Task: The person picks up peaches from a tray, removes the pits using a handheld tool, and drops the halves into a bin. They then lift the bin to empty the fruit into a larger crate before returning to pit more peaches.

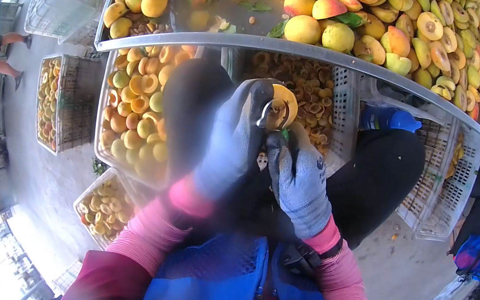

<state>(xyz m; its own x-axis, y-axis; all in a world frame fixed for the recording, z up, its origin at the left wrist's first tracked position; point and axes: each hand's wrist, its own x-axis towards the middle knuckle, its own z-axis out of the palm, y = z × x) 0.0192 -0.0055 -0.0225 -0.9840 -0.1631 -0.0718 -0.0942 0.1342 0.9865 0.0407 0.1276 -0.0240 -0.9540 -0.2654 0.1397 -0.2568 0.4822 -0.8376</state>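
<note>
My left hand (231,132), in a grey-blue glove with dark fingers, is closed around a halved yellow peach (287,99) at the middle of the view. My right hand (305,190), gloved alike, grips a pitting knife with a curved metal blade (265,113). The blade lies against the cut face of the peach half. A bit of green shows by the right fingertips; the rest of the handle is hidden in the glove. Both hands are above my lap, close together, just below the edge of the metal table (252,43).
Halved and whole peaches (428,29) heap on the table. Below it, a crate of peach halves (142,101) stands at left, and a crate of brownish pieces (309,85) lies behind my hands. A blue bottle (393,120) is at right. More crates (68,104) stand on the floor.
</note>
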